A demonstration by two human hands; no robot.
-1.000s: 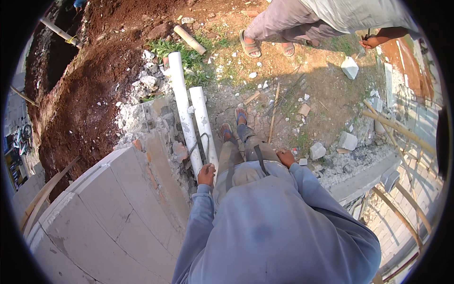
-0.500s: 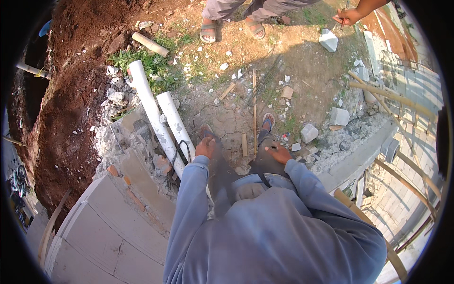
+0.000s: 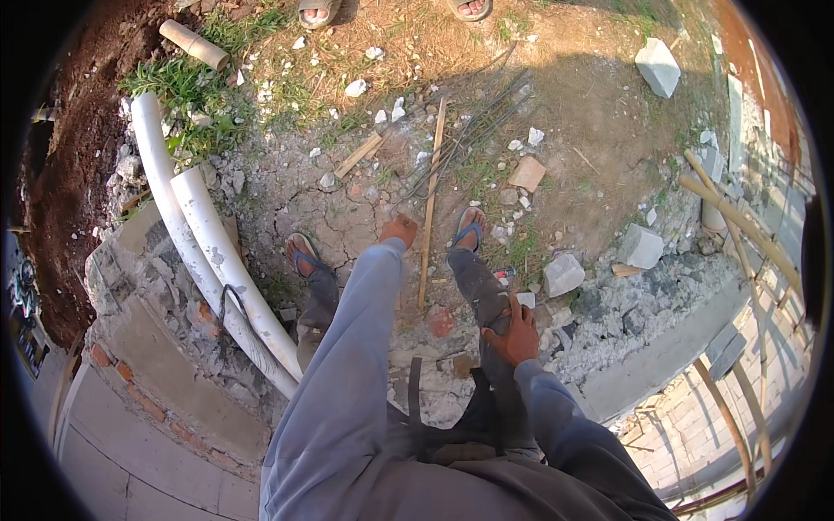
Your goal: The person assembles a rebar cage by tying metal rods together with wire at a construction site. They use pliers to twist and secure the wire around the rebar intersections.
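Observation:
My left hand (image 3: pixel 400 231) reaches out over the cracked ground, low and slightly smeared, its fingers mostly hidden behind its back. Just beyond it are the near ends of several thin dark metal rods (image 3: pixel 469 130); I cannot tell whether the hand touches them. A long narrow wooden strip (image 3: pixel 432 204) lies to the right of that hand. My right hand (image 3: pixel 514 337) rests on my right knee, thumb and fingers apart over the dark trouser leg (image 3: pixel 478 291), with no object in it.
Two white pipes (image 3: pixel 234 269), bound by a dark cord, lie at the left beside a broken masonry edge (image 3: pixel 165 347). White blocks (image 3: pixel 565 274) and rubble line the right, near bamboo poles (image 3: pixel 743 230). Another person's sandaled foot (image 3: pixel 320 12) stands at the far edge.
I have bent forward. My left hand has left my leg and reached ahead toward the rods; my right hand stays on my right leg. The other person's hand has gone out of view.

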